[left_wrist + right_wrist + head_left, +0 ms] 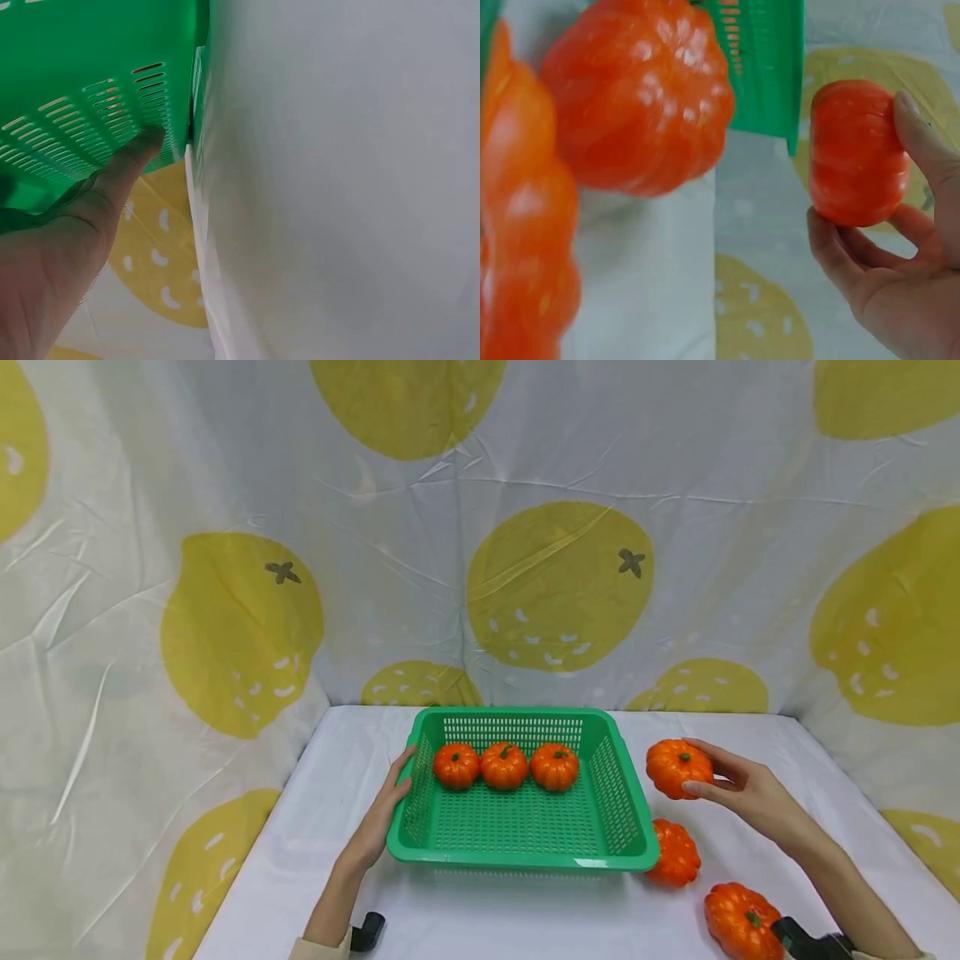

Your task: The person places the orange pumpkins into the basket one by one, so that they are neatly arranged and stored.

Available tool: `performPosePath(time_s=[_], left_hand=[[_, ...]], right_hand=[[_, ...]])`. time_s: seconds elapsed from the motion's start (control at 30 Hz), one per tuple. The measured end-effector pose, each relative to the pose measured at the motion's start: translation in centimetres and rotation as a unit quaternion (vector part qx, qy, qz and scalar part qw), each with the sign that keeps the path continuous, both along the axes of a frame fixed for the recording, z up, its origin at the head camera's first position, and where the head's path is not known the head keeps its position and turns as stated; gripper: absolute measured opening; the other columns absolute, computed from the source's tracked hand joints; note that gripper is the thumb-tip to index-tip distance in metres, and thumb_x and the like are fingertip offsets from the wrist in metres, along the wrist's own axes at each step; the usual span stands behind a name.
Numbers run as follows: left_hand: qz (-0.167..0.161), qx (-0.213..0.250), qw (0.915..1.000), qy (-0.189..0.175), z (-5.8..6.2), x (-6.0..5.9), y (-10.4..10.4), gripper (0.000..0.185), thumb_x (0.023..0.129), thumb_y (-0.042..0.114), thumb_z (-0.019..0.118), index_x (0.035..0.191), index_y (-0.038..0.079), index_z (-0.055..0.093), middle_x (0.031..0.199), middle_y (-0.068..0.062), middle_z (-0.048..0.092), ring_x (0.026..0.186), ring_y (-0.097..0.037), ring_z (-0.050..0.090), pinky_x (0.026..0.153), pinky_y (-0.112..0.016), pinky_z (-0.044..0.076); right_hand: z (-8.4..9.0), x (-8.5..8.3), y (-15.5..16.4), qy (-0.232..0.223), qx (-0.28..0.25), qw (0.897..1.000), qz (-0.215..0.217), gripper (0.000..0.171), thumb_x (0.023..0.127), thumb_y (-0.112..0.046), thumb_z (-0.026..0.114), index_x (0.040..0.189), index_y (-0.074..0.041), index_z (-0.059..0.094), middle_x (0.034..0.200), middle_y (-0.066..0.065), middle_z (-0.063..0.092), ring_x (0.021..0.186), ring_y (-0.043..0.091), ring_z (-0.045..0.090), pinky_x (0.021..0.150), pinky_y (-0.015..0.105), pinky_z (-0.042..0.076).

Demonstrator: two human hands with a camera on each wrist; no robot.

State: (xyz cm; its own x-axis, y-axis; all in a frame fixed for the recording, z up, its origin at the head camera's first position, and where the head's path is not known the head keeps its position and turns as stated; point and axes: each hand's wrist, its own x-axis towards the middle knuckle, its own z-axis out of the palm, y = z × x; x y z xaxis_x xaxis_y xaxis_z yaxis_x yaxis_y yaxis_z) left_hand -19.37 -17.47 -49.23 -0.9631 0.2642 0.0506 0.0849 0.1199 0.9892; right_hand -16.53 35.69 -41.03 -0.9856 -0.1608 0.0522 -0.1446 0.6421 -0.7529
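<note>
My right hand (738, 781) pinches a small orange toy pumpkin (678, 768) between thumb and fingers, raised beside the right side of a green plastic basket (525, 858). In the right wrist view this pumpkin (859, 154) shows side-on, thumb on one face and fingertips on the other. At the basket's left rim is my left hand (378, 814), holding the side. One of its fingers (131, 161) stretches along the slotted outer wall in the left wrist view; the rest of that hand is mostly hidden. Three pumpkins (504, 767) sit in a row along the basket's far side.
Two more pumpkins lie right of the basket: one (675, 853) partly behind its near right corner, another (741, 920) nearer, beside the right wrist's black camera mount (810, 939). A white cloth (480, 918) covers the table. Lemon-print curtains (397, 577) enclose the back and sides.
</note>
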Motion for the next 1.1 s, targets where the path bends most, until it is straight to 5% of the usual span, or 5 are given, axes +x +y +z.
performPosePath(time_s=[0.1,0.27,0.57,0.73,1.1], left_hand=[[0.003,0.002,1.0,0.002,-0.1,0.0,0.0,0.054,0.113,0.038,0.027,0.166,0.035,0.016,0.175,-0.002,0.01,0.161,-0.032,0.009,0.125,-0.064,0.01],[0.009,0.007,0.9999,0.006,0.0,0.1,0.1,0.055,0.113,0.039,0.026,0.166,0.032,0.016,0.175,-0.003,0.009,0.162,-0.034,0.007,0.125,-0.066,0.007],[0.019,0.006,0.9998,0.004,0.1,0.3,0.3,0.054,0.113,0.038,0.026,0.166,0.032,0.017,0.176,-0.005,0.008,0.162,-0.036,0.005,0.125,-0.068,0.005],[0.021,0.009,0.9997,0.006,0.1,0.1,0.4,0.054,0.113,0.038,0.026,0.166,0.031,0.018,0.176,-0.005,0.009,0.162,-0.035,0.007,0.125,-0.067,0.006],[0.021,0.02,0.9995,0.007,-0.1,0.1,0.5,0.054,0.113,0.037,0.026,0.166,0.032,0.018,0.176,-0.005,0.008,0.162,-0.035,0.006,0.125,-0.067,0.005]], right_hand=[[0.7,-0.5,-2.5,-0.007,-0.012,0.999,0.029,0.07,0.101,-0.029,0.068,0.161,-0.011,0.037,0.152,0.023,0.05,0.12,0.014,0.067,0.086,0.023,0.059],[1.2,-1.2,-6.3,-0.031,-0.046,0.996,0.066,0.069,0.1,-0.029,0.07,0.16,-0.012,0.039,0.151,0.024,0.052,0.127,0.043,0.061,0.09,0.031,0.061],[1.3,-2.4,-12.2,-0.041,-0.058,0.99,0.123,0.07,0.095,-0.033,0.077,0.156,-0.016,0.047,0.146,0.019,0.059,0.128,0.038,0.061,0.093,0.028,0.058],[0.7,-2.8,-14.7,-0.04,-0.057,0.988,0.141,0.069,0.092,-0.034,0.079,0.153,-0.019,0.051,0.147,0.013,0.06,0.129,0.033,0.061,0.101,0.037,0.054],[0.0,-3.7,-19.7,-0.059,-0.079,0.978,0.186,0.07,0.092,-0.03,0.08,0.151,-0.006,0.051,0.142,0.02,0.062,0.126,0.034,0.063,0.097,0.035,0.057]])
